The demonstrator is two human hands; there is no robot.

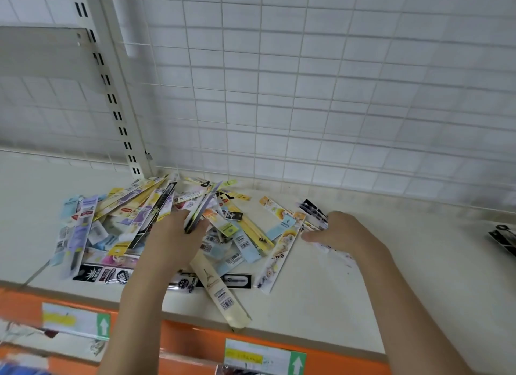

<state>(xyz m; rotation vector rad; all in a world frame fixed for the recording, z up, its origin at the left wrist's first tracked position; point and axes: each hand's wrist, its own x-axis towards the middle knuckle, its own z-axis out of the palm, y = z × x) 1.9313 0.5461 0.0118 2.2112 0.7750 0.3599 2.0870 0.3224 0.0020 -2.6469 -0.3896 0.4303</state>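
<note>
A loose pile of long, flat pen packets (134, 224) in many colours covers the left and middle of a cream shop shelf (321, 299). My left hand (173, 240) reaches into the pile and grips a dark-edged packet (199, 211) that sticks up and away from me. My right hand (343, 232) lies at the pile's right edge, its fingers curled round a blurred black-and-white packet (314, 211). A cream packet with a tower drawing (220, 293) pokes over the shelf's front edge.
A white wire grid (307, 81) backs the shelf, with a slotted upright post (117, 101) at the left. The shelf's orange front strip (192, 338) carries price labels (262, 356) with green arrows. Another dark packet (502, 237) lies at the far right.
</note>
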